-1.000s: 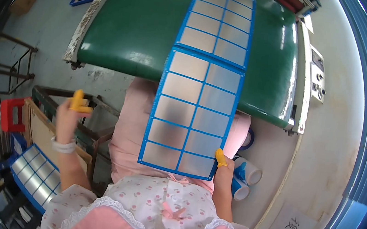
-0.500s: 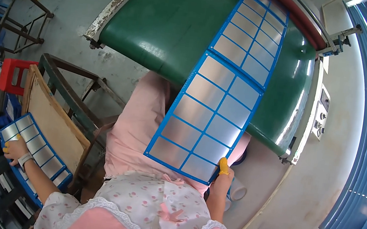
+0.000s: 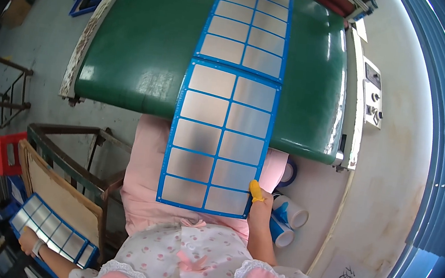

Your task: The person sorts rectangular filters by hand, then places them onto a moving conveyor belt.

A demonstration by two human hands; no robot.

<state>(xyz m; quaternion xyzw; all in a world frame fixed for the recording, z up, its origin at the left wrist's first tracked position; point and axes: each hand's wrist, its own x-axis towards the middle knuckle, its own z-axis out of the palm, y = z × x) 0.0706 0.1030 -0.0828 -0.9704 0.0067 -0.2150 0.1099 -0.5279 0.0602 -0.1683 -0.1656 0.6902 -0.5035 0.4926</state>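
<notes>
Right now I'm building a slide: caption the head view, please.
Right hand holding a blue-gridded panel overlapping the green belt, left hand at a similar panel.

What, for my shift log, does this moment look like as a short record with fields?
Right hand: at right edge of near panel, thumb in yellow cover
Left hand: at edge of side panel, grip unclear
Near panel: blue grid, partly on green belt, partly over pink trousers
Far panel: on belt, beyond near panel
Side panel: lower left, beside tan board
Rolls: right of trousers
</notes>
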